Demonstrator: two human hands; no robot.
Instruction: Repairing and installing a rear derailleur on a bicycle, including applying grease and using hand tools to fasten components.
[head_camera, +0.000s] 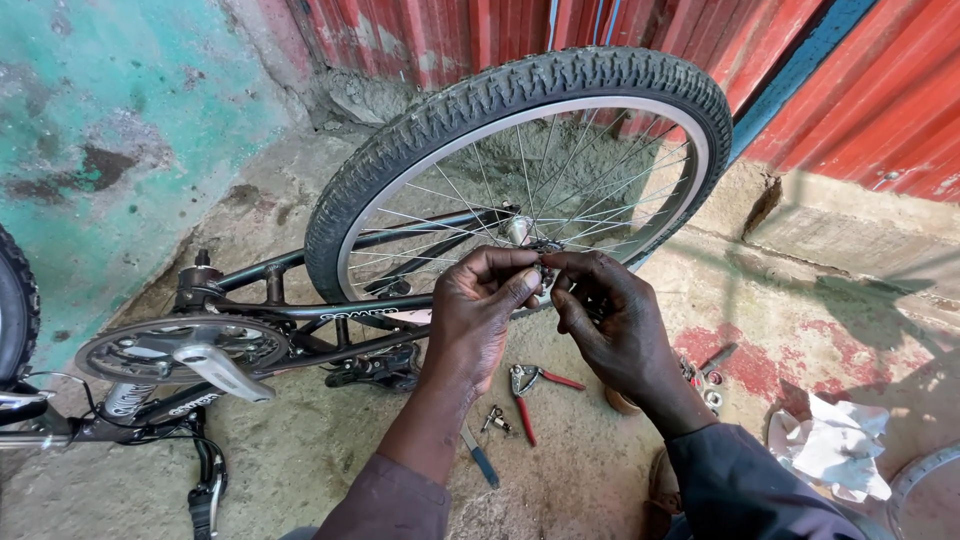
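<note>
Both hands meet at frame centre just below the rear wheel's hub, left hand and right hand each with its grip pinched on one small metal part between them, the axle running toward the camera.

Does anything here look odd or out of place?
Yes. The bicycle lies upside down, rear wheel in the air. Red-handled pliers and small metal parts lie loose on the dirty ground, beside a crumpled white rag.
</note>
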